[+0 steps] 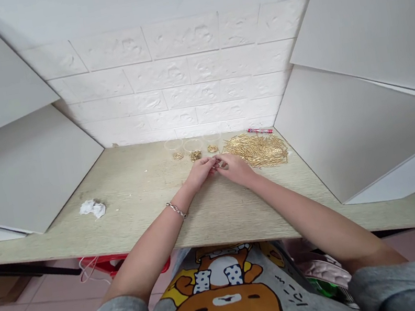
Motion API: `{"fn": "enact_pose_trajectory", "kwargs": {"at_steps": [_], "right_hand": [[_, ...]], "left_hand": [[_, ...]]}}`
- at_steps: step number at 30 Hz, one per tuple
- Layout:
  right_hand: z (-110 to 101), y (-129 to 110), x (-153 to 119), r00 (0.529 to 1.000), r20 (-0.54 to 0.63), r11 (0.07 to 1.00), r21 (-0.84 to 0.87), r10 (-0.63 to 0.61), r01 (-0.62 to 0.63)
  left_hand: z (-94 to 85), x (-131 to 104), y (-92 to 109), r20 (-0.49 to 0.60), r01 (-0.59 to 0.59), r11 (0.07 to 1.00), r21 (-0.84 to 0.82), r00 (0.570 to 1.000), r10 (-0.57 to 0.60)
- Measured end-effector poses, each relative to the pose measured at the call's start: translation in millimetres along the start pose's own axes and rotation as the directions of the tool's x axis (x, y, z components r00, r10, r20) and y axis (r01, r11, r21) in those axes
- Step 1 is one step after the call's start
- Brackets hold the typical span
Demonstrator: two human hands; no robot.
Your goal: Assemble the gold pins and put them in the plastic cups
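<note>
A wooden table [140,209] is shown from above, bounded at the back by a white brick wall [178,75] and flanked on each side by slanted white panels: a left panel [23,170] and a right panel [349,126]. The working surface is narrowed toward the wall by the two panels and widens toward the near edge, which is crossed by both forearms. Most open room is seen on the left half of the table and in the strip between the hands and the near edge.

A heap of thin gold pins [258,149] is spread at the back right, its far edge close to the foot of the right panel. A red pen [259,131] is laid just behind the heap, by the wall. Three clear cups [193,149] are lined up in a row near the wall, each with a little gold material at the bottom.

The left hand [199,173] and right hand [236,167] are brought together just in front of the cups, fingertips touching. Something small is pinched between them; what it is cannot be told. A bracelet [177,210] is worn on the left wrist. A crumpled paper [93,208] is left well apart, at the left.
</note>
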State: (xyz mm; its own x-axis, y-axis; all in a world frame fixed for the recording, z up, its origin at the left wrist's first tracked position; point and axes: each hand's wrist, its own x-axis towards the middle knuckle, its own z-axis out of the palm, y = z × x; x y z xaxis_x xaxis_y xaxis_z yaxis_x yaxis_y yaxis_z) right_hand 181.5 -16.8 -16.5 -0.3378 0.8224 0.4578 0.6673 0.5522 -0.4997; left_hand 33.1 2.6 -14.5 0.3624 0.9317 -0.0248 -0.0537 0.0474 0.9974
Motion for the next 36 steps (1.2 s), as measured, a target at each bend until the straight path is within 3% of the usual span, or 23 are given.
{"fn": "enact_pose_trajectory", "kwargs": {"at_steps": [3,7,12,21,26,30,36], "right_hand": [[3,0,1,0.998,-0.058,0.999,0.035,0.026,-0.024],[7,2,5,0.986,-0.104,0.989,0.087,0.128,-0.119],[10,3,8,0.976,-0.133,0.981,0.119,0.170,-0.154],[5,1,5,0.976,-0.180,0.991,0.082,0.121,-0.107],[-5,-18,4,0.963,-0.263,0.997,0.060,0.058,-0.044],[-21,-39,1,0.925,-0.378,0.994,0.112,0.034,0.009],[-34,-55,-7,0.890,-0.456,0.982,0.176,0.024,0.064]], "left_hand": [[-1.8,4,-3,-0.032,-0.083,0.978,0.192,0.995,0.091],[-2.9,8,-4,-0.065,-0.073,0.955,0.287,0.993,0.095],[-2.5,8,1,-0.058,-0.028,0.971,0.239,0.997,0.044],[-0.4,3,8,-0.053,0.012,0.993,0.121,0.999,-0.006],[-4.1,-10,30,0.097,0.054,0.997,-0.057,0.994,-0.049],[-3.0,-25,51,0.232,0.003,0.993,-0.121,0.972,0.025],[-1.0,-30,57,0.234,-0.037,0.993,-0.114,0.970,0.063]]}}
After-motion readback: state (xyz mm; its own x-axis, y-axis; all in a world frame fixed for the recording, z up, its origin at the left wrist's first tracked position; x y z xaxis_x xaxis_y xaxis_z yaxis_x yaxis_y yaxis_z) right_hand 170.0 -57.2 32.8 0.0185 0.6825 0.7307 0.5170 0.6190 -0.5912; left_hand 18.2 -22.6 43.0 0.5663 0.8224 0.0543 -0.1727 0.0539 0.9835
